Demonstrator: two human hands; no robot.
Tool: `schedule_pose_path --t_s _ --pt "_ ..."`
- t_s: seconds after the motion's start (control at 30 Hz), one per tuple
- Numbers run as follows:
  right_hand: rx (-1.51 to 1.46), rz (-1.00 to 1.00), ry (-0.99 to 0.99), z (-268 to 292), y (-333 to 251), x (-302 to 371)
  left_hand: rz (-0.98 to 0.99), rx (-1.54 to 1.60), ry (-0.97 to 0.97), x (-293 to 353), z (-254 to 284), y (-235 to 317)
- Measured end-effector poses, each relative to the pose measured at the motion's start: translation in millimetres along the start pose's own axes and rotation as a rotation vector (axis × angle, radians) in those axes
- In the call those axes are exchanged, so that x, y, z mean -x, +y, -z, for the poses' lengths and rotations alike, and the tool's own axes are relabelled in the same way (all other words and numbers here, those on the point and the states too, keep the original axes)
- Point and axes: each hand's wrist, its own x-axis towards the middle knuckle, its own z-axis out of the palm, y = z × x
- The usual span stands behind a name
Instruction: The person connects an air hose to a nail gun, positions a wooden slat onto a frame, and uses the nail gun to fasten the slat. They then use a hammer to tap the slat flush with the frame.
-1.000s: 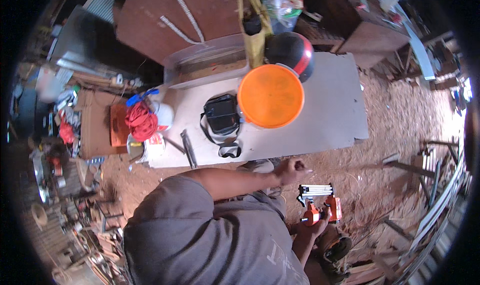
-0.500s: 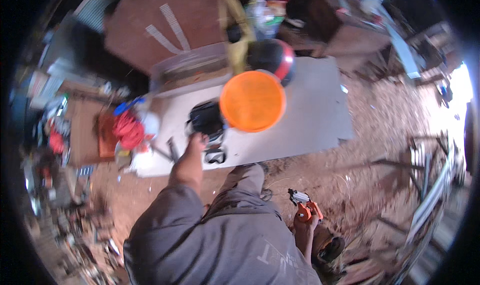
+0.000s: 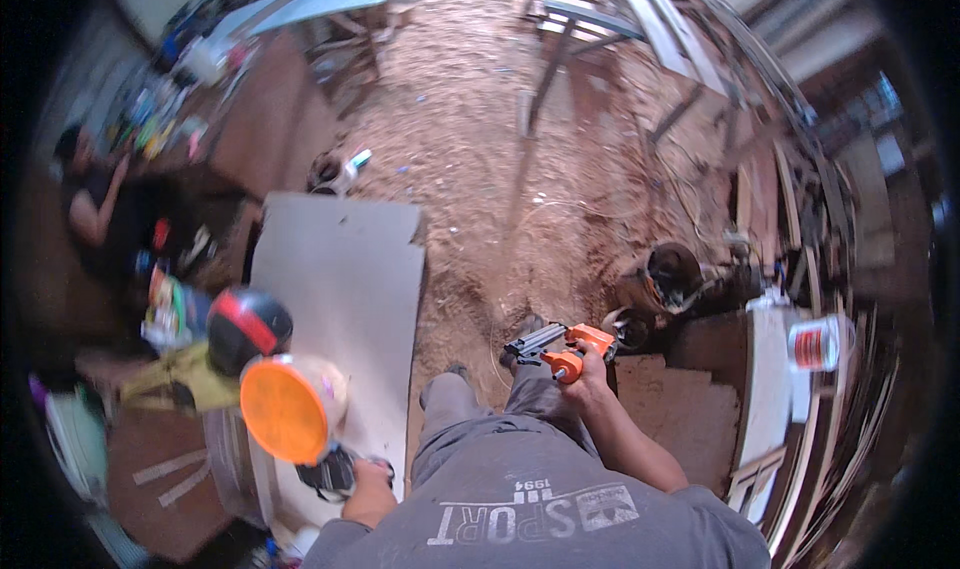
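Observation:
In my right hand [image 3: 590, 374] is an orange nail gun [image 3: 590, 341] with a grey-black magazine, held above my legs; my fingers are wrapped round its handle. At the lower left, my left hand [image 3: 370, 491] is at a black object with grey edges [image 3: 332, 472], its fingers curled at the near side. The kind of that object is unclear, as blur and the hand cover part of it. It lies on a pale board [image 3: 335, 259], against a tub with an orange lid [image 3: 283, 409]. A black ball-like thing with a red band [image 3: 248, 329] sits beyond the tub.
Another person [image 3: 95, 204] is at the far left, by a cluttered brown table [image 3: 265, 114]. A dark metal cylinder [image 3: 672, 271] stands to the right on sawdust-strewn ground [image 3: 460, 149]. Wooden planks [image 3: 835, 204] and a white bucket [image 3: 815, 346] line the right side.
My view has swung to the right, so the board and tub now appear at the left. The nail gun stays in my right hand; my left hand is still at the black object.

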Motion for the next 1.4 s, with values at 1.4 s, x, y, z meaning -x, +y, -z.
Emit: schedule_pose_path --t_s 1.4 --pt "1.16 0.452 0.26 -73.8 -710.4 -122.1 -0.344 -1.947 -1.809 969.2 -948.1 -461.9"
